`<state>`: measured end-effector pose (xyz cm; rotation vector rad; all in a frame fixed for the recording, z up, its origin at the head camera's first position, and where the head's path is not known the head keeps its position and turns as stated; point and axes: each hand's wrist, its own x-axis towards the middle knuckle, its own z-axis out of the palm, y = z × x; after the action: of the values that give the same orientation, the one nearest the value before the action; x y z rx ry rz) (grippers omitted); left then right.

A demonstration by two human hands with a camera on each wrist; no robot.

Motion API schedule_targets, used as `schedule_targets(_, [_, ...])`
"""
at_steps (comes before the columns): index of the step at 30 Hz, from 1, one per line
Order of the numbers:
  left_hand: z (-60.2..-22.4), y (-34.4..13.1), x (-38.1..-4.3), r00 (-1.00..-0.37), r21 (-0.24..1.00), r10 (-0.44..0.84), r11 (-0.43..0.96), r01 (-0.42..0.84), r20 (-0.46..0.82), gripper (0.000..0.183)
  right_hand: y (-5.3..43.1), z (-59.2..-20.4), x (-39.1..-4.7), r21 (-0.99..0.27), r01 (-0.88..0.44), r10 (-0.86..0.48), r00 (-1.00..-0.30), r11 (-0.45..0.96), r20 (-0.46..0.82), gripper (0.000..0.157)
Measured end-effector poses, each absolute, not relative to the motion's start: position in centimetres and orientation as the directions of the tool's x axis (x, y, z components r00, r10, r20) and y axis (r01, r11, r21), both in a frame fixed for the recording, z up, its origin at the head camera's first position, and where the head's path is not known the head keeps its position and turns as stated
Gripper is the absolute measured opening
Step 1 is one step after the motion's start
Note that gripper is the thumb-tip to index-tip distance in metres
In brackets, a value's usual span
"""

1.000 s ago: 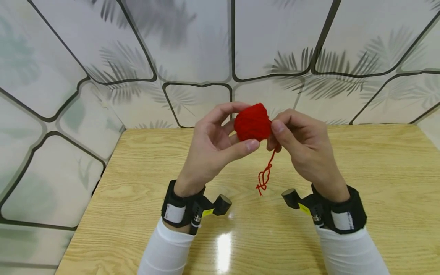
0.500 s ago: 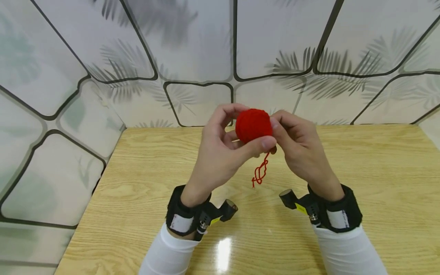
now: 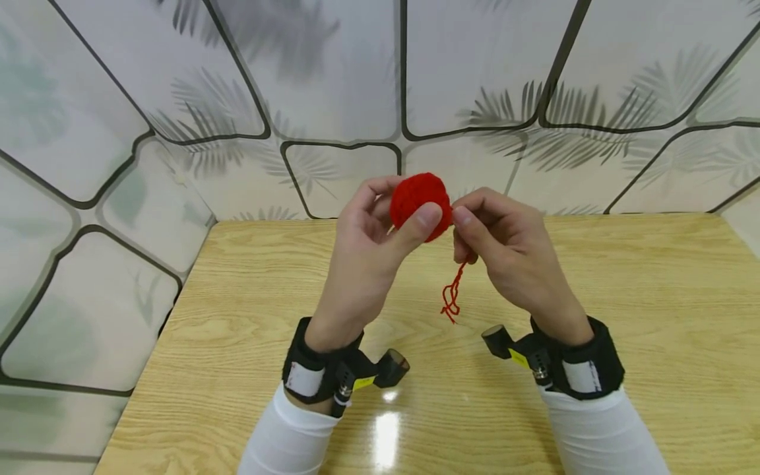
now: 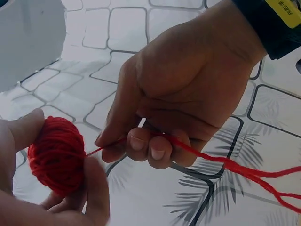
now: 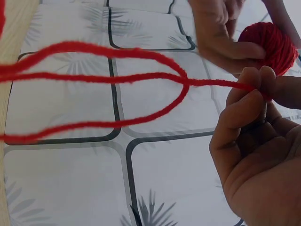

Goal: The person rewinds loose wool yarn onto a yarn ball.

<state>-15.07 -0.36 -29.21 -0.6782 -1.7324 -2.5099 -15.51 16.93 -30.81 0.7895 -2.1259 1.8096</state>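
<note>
A red ball of yarn (image 3: 415, 194) is held up above the table by my left hand (image 3: 371, 264), its thumb across the near side and the fingers behind. Just to the right, my right hand (image 3: 505, 244) pinches a strand of the yarn between thumb and forefinger. In the left wrist view, a short taut strand (image 4: 96, 151) links the ball (image 4: 57, 155) to the right hand (image 4: 174, 89). Below that hand dangles a looped, tangled yarn tail (image 3: 452, 297). Its loops (image 5: 127, 79) stretch across the right wrist view.
Below both hands lies a light wooden table (image 3: 237, 330). A wall (image 3: 463, 66) with a stone-and-leaf pattern rises behind it and along the left. Each wrist carries a black strap (image 3: 320, 363) with a small camera.
The ball has turned in my left hand and shifted left and slightly up. The left thumb now lies across its face. My right hand has moved a little left, still pinching the strand.
</note>
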Motion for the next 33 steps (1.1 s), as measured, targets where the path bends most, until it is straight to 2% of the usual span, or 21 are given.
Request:
schedule_targets(3, [-29.3, -0.3, -15.2, -0.915, 0.881, 0.185, -0.392, 0.266, 0.358, 0.041, 16.9, -30.9, -15.6, -0.836, -0.542, -0.248, -0.823, 0.079, 0.51, 0.009])
schedule_targets(9, [-29.4, -0.2, -15.6, -0.876, 0.856, 0.149, -0.339, 0.391, 0.459, 0.047, 16.8, -30.9, -15.6, -0.826, -0.557, -0.259, -0.813, 0.086, 0.522, 0.008])
schedule_targets(13, [-29.6, 0.0, -15.7, -0.886, 0.868, 0.103, -0.278, 0.411, 0.452, 0.038, 16.8, -30.9, -15.4, -0.812, -0.56, -0.256, -0.819, 0.162, 0.513, 0.011])
schedule_targets(17, [-30.0, 0.2, -15.7, -0.877, 0.865, 0.04, -0.191, 0.464, 0.479, 0.042, 16.7, -31.0, -15.4, -0.794, -0.549, -0.232, -0.834, 0.261, 0.501, 0.016])
schedule_targets(20, [-30.2, 0.4, -15.7, -0.844, 0.837, 0.016, -0.147, 0.528, 0.535, 0.047, 16.7, -31.1, -15.4, -0.781, -0.546, -0.219, -0.838, 0.302, 0.501, 0.017])
schedule_targets(24, [-30.4, 0.6, -15.7, -0.797, 0.793, 0.047, -0.147, 0.591, 0.603, 0.048, 16.8, -31.1, -15.5, -0.788, -0.545, -0.193, -0.838, 0.286, 0.51, 0.013])
schedule_targets(30, [-29.9, -0.1, -15.8, -0.708, 0.744, 0.229, -0.196, 0.638, 0.668, 0.052, 17.1, -30.8, -15.6, -0.809, -0.546, -0.132, -0.838, 0.218, 0.53, 0.011])
schedule_targets(33, [-29.6, -0.6, -16.0, -0.694, 0.746, 0.273, -0.209, 0.633, 0.666, 0.054, 17.2, -30.8, -15.6, -0.813, -0.549, -0.117, -0.836, 0.194, 0.536, 0.01])
